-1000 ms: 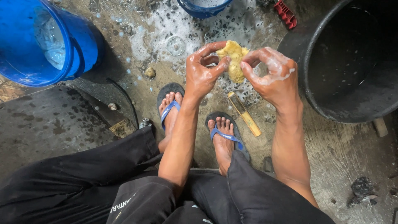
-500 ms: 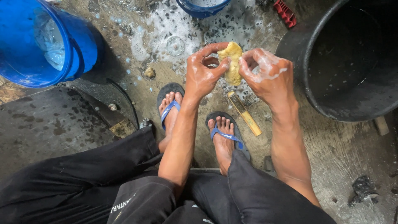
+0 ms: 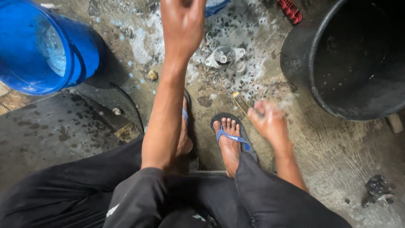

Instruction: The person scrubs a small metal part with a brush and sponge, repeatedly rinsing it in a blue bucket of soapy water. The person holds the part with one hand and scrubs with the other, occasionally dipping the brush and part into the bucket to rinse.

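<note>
My left hand (image 3: 182, 26) is stretched far forward to the top edge of the view, back of the hand up, with its fingertips cut off by the frame beside a blue basin (image 3: 215, 4). My right hand (image 3: 267, 121) is low, wet with suds and motion-blurred, its fingers curled. It hovers just right of a yellow-handled brush (image 3: 239, 101) lying on the wet concrete. A small metal part (image 3: 224, 57) lies in foam ahead of my feet. The yellow sponge seen earlier is out of sight.
A big blue bucket (image 3: 44, 46) stands at the left and a large black tub (image 3: 358, 63) at the right. A red brush (image 3: 290, 10) lies at the top. My feet wear blue-strapped sandals (image 3: 231, 137). There is dark debris (image 3: 377, 188) at the lower right.
My hands were together, squeezing a yellow sponge. Now they are apart: the left has reached forward to the top of the view, and the right has dropped toward the brush. The sponge is gone from view.
</note>
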